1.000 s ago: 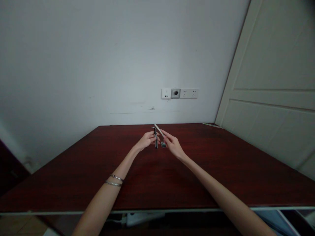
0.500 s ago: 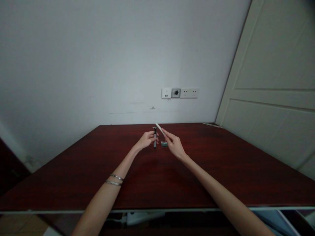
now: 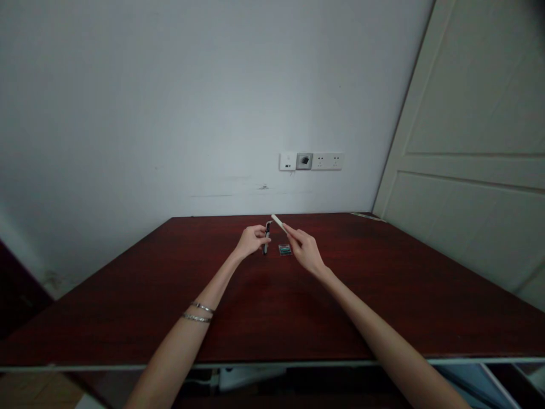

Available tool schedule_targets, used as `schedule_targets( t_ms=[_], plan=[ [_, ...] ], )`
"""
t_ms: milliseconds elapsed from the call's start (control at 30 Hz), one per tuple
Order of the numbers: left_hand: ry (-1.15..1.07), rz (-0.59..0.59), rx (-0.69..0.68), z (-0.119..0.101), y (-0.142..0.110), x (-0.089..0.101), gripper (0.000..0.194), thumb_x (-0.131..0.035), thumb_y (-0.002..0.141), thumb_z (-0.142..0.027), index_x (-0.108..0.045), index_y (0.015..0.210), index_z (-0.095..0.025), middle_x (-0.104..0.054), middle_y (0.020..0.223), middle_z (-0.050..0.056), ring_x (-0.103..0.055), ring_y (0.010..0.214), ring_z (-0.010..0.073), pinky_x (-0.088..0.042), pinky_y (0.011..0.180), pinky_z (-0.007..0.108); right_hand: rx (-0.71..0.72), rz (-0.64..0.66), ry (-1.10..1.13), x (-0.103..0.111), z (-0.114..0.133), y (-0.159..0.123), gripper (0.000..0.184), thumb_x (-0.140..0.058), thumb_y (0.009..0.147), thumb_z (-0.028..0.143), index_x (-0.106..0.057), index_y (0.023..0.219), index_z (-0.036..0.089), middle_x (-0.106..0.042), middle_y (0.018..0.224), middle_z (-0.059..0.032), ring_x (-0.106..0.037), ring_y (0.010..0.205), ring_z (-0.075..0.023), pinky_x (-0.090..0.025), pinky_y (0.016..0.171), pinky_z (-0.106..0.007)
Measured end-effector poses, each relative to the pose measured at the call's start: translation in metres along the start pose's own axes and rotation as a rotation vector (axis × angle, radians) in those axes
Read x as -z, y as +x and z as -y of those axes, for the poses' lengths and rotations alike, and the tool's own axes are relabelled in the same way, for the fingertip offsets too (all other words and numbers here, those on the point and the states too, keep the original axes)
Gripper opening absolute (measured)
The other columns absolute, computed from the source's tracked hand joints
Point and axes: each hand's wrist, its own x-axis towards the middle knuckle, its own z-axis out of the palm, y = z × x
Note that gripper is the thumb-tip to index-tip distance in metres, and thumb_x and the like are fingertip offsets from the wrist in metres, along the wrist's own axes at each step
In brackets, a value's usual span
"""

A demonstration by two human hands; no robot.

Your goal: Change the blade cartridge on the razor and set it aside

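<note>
My left hand [image 3: 251, 241] is closed on a razor [image 3: 266, 238] with a grey and black handle, held upright with its head at the top. Between the fingers of my right hand [image 3: 305, 249] is a slim white stick [image 3: 278, 222], tilted up to the left; its exact kind is too small to tell. The stick's tip is close to the razor's head, and I cannot tell whether they touch. Below the stick, beside my right fingers, a small clear case [image 3: 285, 250] with something green inside lies on the dark red table [image 3: 272, 318].
Behind the table stands a white wall with sockets and a switch plate [image 3: 310, 161]. A pale panelled door [image 3: 477, 170] borders the right side. A thin strip [image 3: 367, 216] lies at the back right edge. Below the front edge are a white object [image 3: 251, 378] and a cable.
The razor has turned in my left hand, so its head now faces the stick side-on. My left hand has shifted slightly left, and the white stick slightly right.
</note>
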Motion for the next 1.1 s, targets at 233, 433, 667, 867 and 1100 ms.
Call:
schedule_targets(
  t_ms=[233,433,667,867,1100],
  plan=[
    [0.092,-0.065,-0.121,0.001,0.002,0.002,0.025,-0.066,0.061,-0.015,-0.067,0.086,-0.013,-0.069,0.08,0.006,-0.064,0.07,0.0177,-0.051,0.066,0.028,0.034,0.097,0.015,0.012,0.0,0.001,0.038,-0.038,0.09,0.032,-0.053,0.125,0.025,-0.061,0.079,-0.0048,-0.051,0.066,-0.0161,-0.042,0.067,-0.028],
    [0.057,-0.162,-0.168,0.004,0.003,0.006,0.032,-0.064,0.065,-0.015,-0.069,0.096,-0.012,-0.07,0.093,0.007,-0.064,0.084,0.0207,-0.05,0.079,0.034,0.003,0.081,-0.046,0.026,-0.01,-0.002,0.037,-0.042,0.088,0.032,-0.056,0.122,0.024,-0.065,0.083,-0.007,-0.053,0.066,-0.018,-0.042,0.068,-0.031],
    [0.137,-0.136,-0.244,0.009,0.004,0.008,0.031,-0.063,0.068,-0.015,-0.069,0.098,-0.017,-0.069,0.099,0.006,-0.063,0.092,0.0216,-0.046,0.087,0.035,0.034,0.155,0.006,0.018,0.003,-0.006,0.037,-0.042,0.089,0.032,-0.055,0.122,0.026,-0.064,0.08,-0.0051,-0.053,0.065,-0.0166,-0.043,0.065,-0.029],
    [0.104,-0.132,-0.242,0.008,0.003,0.009,0.032,-0.064,0.067,-0.016,-0.068,0.099,-0.016,-0.067,0.103,0.008,-0.062,0.096,0.0235,-0.045,0.09,0.038,0.027,0.093,0.02,0.018,-0.003,-0.007,0.036,-0.042,0.089,0.032,-0.056,0.121,0.025,-0.066,0.088,-0.0065,-0.055,0.069,-0.0177,-0.043,0.068,-0.031],
    [0.075,-0.14,-0.213,-0.004,-0.001,0.011,0.029,-0.063,0.066,-0.016,-0.069,0.094,-0.013,-0.07,0.093,0.006,-0.064,0.086,0.0212,-0.05,0.081,0.035,0.012,0.095,-0.008,0.022,-0.016,-0.004,0.035,-0.043,0.088,0.032,-0.057,0.12,0.027,-0.067,0.095,-0.0064,-0.058,0.079,-0.0205,-0.044,0.073,-0.033]
  ],
)
